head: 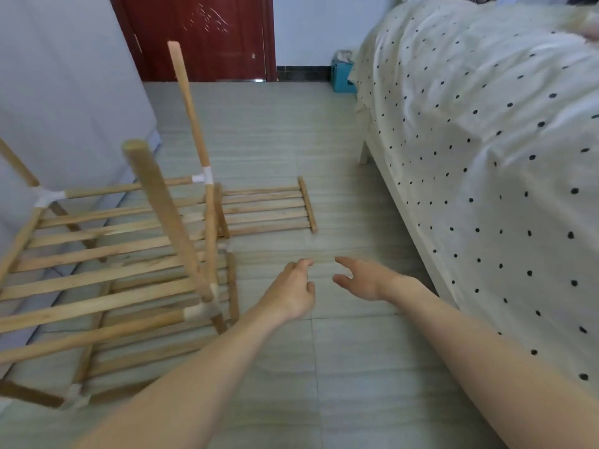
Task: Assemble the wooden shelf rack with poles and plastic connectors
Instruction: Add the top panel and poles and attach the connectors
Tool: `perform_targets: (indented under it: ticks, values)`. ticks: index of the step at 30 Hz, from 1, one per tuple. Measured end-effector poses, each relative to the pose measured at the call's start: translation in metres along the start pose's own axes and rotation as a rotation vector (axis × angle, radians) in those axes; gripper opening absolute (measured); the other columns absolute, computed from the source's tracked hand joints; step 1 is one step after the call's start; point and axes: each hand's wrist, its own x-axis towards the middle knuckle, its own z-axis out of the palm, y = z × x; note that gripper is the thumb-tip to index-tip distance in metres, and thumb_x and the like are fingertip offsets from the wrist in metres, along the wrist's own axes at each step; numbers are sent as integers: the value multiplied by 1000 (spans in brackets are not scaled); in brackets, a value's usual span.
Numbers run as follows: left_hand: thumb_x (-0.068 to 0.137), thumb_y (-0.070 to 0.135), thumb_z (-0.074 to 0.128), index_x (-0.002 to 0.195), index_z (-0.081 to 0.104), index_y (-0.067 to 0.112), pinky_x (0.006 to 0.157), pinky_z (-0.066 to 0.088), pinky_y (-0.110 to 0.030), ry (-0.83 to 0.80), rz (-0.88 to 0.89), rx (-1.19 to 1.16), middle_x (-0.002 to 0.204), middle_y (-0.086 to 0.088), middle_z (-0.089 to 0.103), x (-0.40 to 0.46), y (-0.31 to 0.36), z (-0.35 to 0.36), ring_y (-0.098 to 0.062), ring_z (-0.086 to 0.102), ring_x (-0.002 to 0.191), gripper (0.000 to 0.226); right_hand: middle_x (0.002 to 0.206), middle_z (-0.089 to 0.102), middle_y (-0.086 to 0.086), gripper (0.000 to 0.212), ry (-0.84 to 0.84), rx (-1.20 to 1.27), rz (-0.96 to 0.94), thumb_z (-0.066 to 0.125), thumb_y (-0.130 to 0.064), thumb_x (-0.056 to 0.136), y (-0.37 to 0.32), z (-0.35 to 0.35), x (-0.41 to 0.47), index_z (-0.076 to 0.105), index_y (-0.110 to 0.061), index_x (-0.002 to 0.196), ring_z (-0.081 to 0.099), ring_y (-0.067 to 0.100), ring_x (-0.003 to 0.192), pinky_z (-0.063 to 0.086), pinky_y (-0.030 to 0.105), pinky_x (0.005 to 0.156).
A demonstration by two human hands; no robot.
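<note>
A partly built wooden rack [97,254] stands on the floor at the left, with slatted shelves, upright poles [191,115] and white plastic connectors [204,178] at the joints. A loose slatted shelf panel [269,209] lies flat on the tiles just beyond the rack. My left hand [291,290] and my right hand [363,280] reach forward over the bare floor, a short way apart, fingers relaxed and holding nothing. Both hands are to the right of the rack and nearer than the loose panel.
A bed with a dotted cream cover [486,157] fills the right side. A white cabinet wall [64,92] stands behind the rack. A dark red door [207,37] and a teal box [342,76] are at the far end of the tiled floor.
</note>
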Motion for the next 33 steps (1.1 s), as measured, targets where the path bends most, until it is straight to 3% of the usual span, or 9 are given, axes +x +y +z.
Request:
perform_targets:
  ticks: [3,8,15,20,24,27,30,33]
  values:
    - [97,17,39,147,21,16,110,28,-34,-51,-49,88,149,-10,27,75,-20,40,-26,28,137,53,154,25,6,60,38,38,47,35,-43,99,46,23,68,13,-22,150,24,26,140,26,40,112]
    - [97,24,39,150,7,17,115,16,-44,-145,-146,368,157,-11,6,172,-77,95,-29,5,144,61,159,-7,4,69,-57,22,165,34,-51,97,105,75,164,-5,-30,150,-8,29,145,9,51,116]
    - [97,33,38,150,4,17,115,11,-47,-89,-158,392,157,-12,1,282,-120,128,-30,2,144,65,148,-39,-4,113,-167,-138,211,52,-79,68,161,106,234,-25,-41,141,-30,25,139,3,70,105]
    - [93,38,46,148,8,15,115,9,-51,75,-130,343,157,-12,1,349,-122,127,-30,1,143,71,144,-46,-3,119,-219,-116,216,57,-79,63,169,112,244,-29,-45,138,-37,27,135,2,74,100]
    - [94,53,37,149,-10,12,114,-1,-55,-59,-190,369,158,-8,-11,382,-116,126,-28,-11,144,83,144,-46,-4,119,-228,-101,217,57,-79,62,170,111,244,-28,-45,139,-38,27,135,1,74,100]
    - [90,61,39,148,3,6,112,6,-58,3,-280,315,156,-11,10,393,-102,131,-30,7,143,87,143,-47,-4,119,-231,-91,215,57,-79,62,170,112,243,-28,-45,138,-40,26,134,-1,73,100]
    - [92,38,50,137,32,5,108,14,-62,92,-396,300,139,-13,34,391,-86,135,-32,26,131,59,142,-47,-6,119,-228,-75,212,57,-80,61,172,110,244,-28,-47,138,-40,25,133,-2,73,100]
    - [85,3,45,130,36,5,110,8,-62,84,-366,276,132,-12,36,378,-76,141,-30,28,128,46,143,-46,-6,119,-236,-73,219,58,-79,62,171,108,244,-28,-47,137,-40,25,134,-2,73,100]
